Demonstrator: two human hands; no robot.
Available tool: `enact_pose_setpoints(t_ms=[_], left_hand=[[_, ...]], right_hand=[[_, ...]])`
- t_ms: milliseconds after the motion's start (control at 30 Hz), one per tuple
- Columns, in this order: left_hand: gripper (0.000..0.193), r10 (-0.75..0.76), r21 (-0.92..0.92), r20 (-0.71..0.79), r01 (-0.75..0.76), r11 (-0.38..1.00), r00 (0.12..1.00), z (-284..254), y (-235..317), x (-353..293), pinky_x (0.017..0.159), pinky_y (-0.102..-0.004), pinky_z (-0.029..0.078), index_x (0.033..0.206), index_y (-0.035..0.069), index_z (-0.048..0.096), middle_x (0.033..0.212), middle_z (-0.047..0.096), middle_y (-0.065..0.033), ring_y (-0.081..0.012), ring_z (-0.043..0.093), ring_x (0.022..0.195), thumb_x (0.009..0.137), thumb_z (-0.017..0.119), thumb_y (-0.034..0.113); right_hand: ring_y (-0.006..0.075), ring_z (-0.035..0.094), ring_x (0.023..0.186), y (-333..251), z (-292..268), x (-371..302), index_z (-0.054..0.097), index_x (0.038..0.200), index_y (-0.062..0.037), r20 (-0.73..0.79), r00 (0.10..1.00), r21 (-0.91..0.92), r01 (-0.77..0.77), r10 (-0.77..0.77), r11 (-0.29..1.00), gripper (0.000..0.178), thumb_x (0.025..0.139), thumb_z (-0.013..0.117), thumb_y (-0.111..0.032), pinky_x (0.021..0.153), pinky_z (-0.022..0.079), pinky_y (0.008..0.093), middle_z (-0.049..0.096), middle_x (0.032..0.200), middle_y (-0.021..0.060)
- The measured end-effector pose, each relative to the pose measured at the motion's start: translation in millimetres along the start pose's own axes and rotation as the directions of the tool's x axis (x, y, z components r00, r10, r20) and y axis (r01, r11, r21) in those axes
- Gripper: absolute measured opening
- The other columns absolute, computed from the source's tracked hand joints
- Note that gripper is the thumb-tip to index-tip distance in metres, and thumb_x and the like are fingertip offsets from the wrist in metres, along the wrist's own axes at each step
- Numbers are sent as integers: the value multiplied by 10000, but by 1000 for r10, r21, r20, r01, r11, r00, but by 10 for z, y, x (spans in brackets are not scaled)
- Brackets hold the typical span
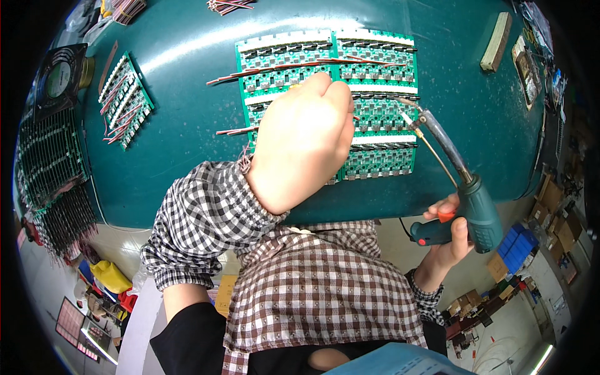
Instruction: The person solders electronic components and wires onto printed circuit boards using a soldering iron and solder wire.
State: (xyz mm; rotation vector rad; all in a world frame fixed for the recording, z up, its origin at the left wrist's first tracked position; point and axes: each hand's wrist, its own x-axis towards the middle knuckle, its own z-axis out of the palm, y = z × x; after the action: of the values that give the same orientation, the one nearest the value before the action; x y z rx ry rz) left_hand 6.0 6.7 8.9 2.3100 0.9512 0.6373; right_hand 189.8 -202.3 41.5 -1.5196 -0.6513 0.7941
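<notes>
My right hand (451, 234) grips a green soldering gun (480, 212) with a red trigger. Its long metal barrel and thin solder feed tube reach up and left, and the tip is over the right-hand circuit board panel (375, 112). Over the middle of the panels is my left hand (306, 137), knuckles up and fingers curled down; what they pinch is hidden beneath it. Part of the left-hand circuit board panel (269, 81) shows past the hand. Red, black and white wires (275, 70) lie across both panels, and more wire ends (234, 132) stick out left of my hand.
On the green table (187, 181), a smaller wired circuit board (127, 103) lies to the left. A wooden block (497, 42) and a worn tray-like piece (526, 72) are at the far right. A fan (60, 79) stands by the left edge, and wire bundles (230, 6) lie at the back.
</notes>
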Motion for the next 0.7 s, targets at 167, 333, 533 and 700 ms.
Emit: enact_pose_setpoints(t_ms=[167, 333, 533, 700], left_hand=[[134, 6, -18, -39, -7, 1000, 999, 35, -30, -38, 574, -348, 497, 799, 43, 586, 764, 593, -84, -261, 619, 668, 732, 690, -7], [129, -31, -78, -90, 24, 997, 995, 54, 11, -34, 546, -326, 497, 779, 49, 592, 743, 607, -69, -222, 620, 616, 723, 701, 10], [116, -55, -4, -87, 55, 998, 995, 92, 19, -17, 520, -317, 492, 769, 58, 589, 714, 597, -56, -206, 600, 576, 728, 693, 29], [130, -73, -33, -94, 70, 997, 993, 118, 13, -21, 515, -321, 481, 746, 59, 572, 704, 590, -52, -203, 595, 568, 715, 694, 28]], right_hand=[[264, 662, 762, -2, 12, -15, 520, 1209, 111, -17, 1000, -43, 3, -4, 999, 477, 893, 620, -232, 599, 598, 337, 619, 922, 183], [284, 685, 777, -67, 93, -13, 586, 1095, 109, -43, 999, -40, -16, 14, 999, 426, 863, 657, -240, 611, 606, 344, 630, 933, 191], [299, 695, 796, -112, 130, -31, 636, 999, 100, -69, 996, -32, -55, 53, 998, 377, 837, 689, -237, 639, 608, 365, 635, 942, 192], [266, 675, 755, -64, 81, -76, 557, 1158, 124, -18, 999, -76, -31, 30, 997, 473, 881, 642, -249, 601, 601, 339, 632, 911, 178]])
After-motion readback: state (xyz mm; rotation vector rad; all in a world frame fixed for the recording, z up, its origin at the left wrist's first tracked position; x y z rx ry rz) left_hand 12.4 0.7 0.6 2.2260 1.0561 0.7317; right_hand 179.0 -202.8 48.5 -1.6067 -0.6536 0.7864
